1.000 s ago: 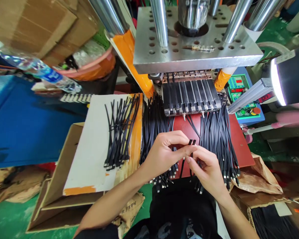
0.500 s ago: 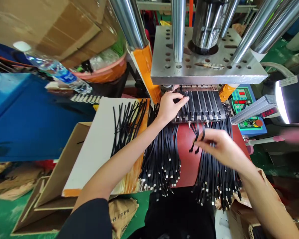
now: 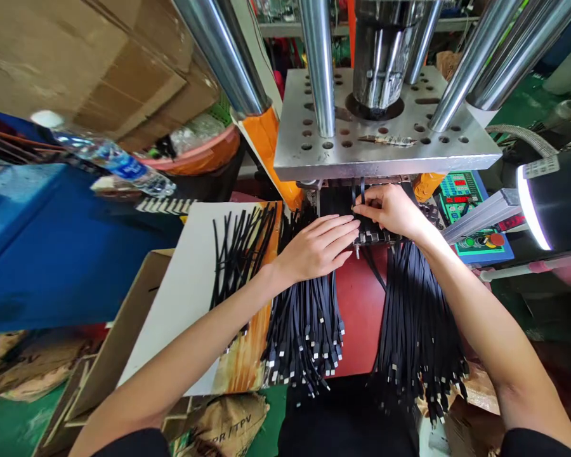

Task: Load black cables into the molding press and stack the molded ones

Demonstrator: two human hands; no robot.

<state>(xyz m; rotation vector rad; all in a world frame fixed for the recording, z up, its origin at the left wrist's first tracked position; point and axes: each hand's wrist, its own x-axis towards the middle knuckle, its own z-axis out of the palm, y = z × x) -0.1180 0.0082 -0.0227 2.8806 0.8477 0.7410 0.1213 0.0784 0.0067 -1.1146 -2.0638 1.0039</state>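
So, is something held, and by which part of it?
The right hand seems to pinch a black cable below the metal plate; the exact part is hidden. The left hand grips nothing visible.

Brown paper bag [image 3: 233, 424], btm ctr., bears dark print [image 3: 240, 428] reading "R / TPV," w/ lettering ahead unclear. Blue label [image 3: 126, 166] on plastic bottle [image 3: 158, 184], red digits [image 3: 459, 183] on ctrl panel [image 3: 476, 222] and white sticker [image 3: 541, 167] on lamp [image 3: 559, 212] are too sm. or blurred to read.
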